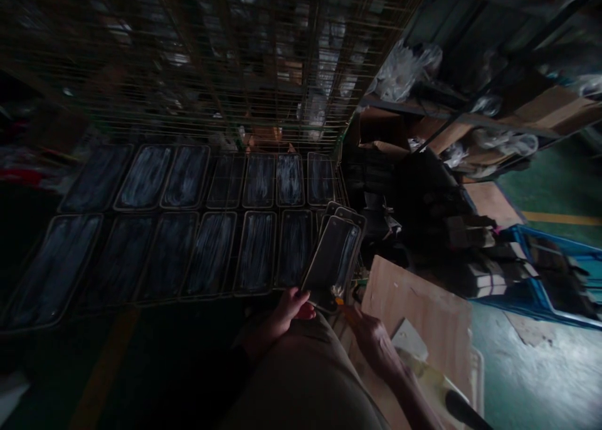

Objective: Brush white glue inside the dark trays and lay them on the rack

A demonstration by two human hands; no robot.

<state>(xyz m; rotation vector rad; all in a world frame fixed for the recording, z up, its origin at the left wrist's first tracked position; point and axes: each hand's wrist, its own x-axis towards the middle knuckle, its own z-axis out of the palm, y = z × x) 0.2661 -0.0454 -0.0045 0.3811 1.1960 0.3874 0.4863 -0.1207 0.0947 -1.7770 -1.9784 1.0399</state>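
A dark rectangular panel with rounded corners and a pale rim [329,254] lies tilted on top of similar ones. My left hand [289,309] grips its lower left corner, thumb on the upper face. In my right hand [371,337] is a small brush with an orange handle [339,301]. Its pale bristles touch the panel near the lower right end. Whitish wet-looking streaks run along the right side of this panel. To the left, two rows of like panels [256,251] lie flat, many with whitish streaks across their faces.
A wire mesh cage [211,60] rises behind the rows. Close to my right arm is a wooden board [418,298] bearing a white piece [410,340] and a yellowish container [430,380]. Further right stand a blue crate [555,242] and shelves with plastic bags [404,69].
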